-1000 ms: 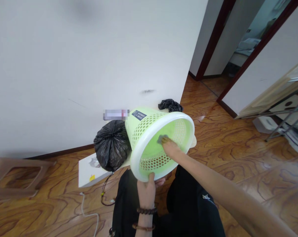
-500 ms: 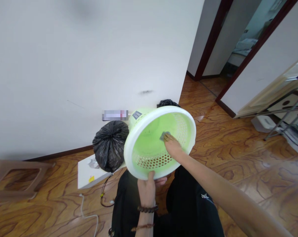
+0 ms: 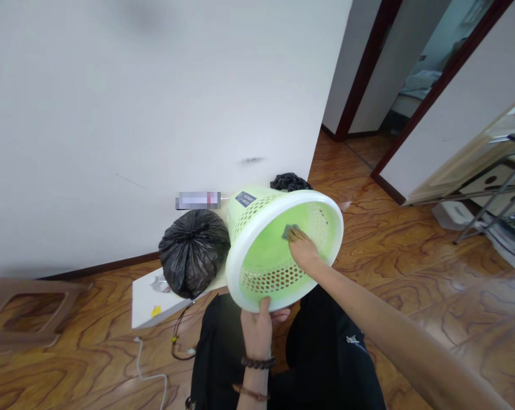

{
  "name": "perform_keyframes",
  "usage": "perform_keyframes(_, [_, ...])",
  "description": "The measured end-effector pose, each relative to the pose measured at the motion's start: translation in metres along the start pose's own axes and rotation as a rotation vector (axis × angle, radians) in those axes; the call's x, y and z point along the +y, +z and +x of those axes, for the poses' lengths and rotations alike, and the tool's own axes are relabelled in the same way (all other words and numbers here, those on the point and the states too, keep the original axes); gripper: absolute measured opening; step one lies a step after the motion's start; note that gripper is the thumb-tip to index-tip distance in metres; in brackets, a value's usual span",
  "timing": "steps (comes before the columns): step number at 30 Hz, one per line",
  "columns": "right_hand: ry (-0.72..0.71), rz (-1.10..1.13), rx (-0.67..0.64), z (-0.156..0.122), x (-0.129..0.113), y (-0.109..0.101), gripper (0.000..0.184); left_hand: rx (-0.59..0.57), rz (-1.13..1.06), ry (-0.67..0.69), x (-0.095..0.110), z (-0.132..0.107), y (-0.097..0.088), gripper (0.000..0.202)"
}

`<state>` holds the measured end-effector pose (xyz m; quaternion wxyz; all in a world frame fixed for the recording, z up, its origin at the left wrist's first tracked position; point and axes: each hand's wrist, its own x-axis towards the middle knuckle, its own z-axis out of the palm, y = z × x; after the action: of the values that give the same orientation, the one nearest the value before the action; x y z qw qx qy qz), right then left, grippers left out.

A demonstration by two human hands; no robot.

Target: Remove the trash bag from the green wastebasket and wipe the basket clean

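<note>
One white wall fills the upper left of the view and one wood-grain floor (image 3: 411, 262) runs below it, with two dark-framed doorways at the upper right. One green plastic basket (image 3: 251, 219), with a perforated wall, a white rim and one dark label (image 3: 245, 199), is held off the floor in front of the person, tipped on its side so that its mouth faces the camera. One tied black rubbish bag (image 3: 193, 253) sits just left of the basket on one flat white box (image 3: 148, 293) that lies on the floor against the wall. One brown stool (image 3: 22, 310) stands at the far left. One smaller crumpled black bag (image 3: 289, 182) lies behind the basket by the wall's corner.

The left hand (image 3: 257, 333) grips the lowest part of the rim, thumb over the inside edge and fingers curled shut beneath it; its wrist carries two bracelets (image 3: 257, 363). The right hand (image 3: 304, 254) reaches inside the basket, its fingers closed down on one small grey cloth (image 3: 288, 230) and pressing it against the inner wall near the bottom. One thin white cable (image 3: 148, 376) trails on the floor below the box
</note>
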<state>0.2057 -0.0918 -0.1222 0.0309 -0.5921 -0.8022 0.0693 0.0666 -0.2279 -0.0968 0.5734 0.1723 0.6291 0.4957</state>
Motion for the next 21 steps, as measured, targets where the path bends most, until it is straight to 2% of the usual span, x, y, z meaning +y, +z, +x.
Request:
perform_keyframes(2, [0.023,-0.005,-0.009,-0.001,0.001,0.0,0.044,-0.044,-0.005,-0.012,-0.001,-0.001,0.003,0.03])
perform_keyframes(7, [-0.075,0.301,-0.098,-0.016,-0.049,0.013,0.045,-0.061,-0.013,-0.035,-0.007,-0.003,0.011,0.028])
perform_keyframes(9, [-0.113,0.356,-0.103,-0.021,-0.057,0.015,0.044,-0.047,-0.006,-0.019,-0.009,-0.004,0.011,0.025])
perform_keyframes(11, [-0.129,0.282,-0.108,-0.023,-0.048,0.013,0.045,-0.042,0.006,-0.022,-0.008,-0.003,0.009,0.024])
perform_keyframes(15, [-0.051,-0.04,-0.004,-0.018,-0.002,0.003,0.04,-0.045,0.015,-0.037,-0.001,-0.003,0.005,0.029])
perform_keyframes(17, [-0.058,-0.102,0.035,-0.013,0.013,-0.001,0.038,-0.057,0.012,-0.025,0.002,-0.003,0.006,0.03])
perform_keyframes(19, [-0.097,-0.071,-0.001,-0.011,0.015,-0.001,0.039,-0.053,0.014,-0.022,0.001,-0.005,0.008,0.03])
perform_keyframes(21, [-0.124,0.02,-0.075,-0.012,0.002,0.004,0.045,-0.032,0.016,-0.012,-0.002,-0.006,0.012,0.029])
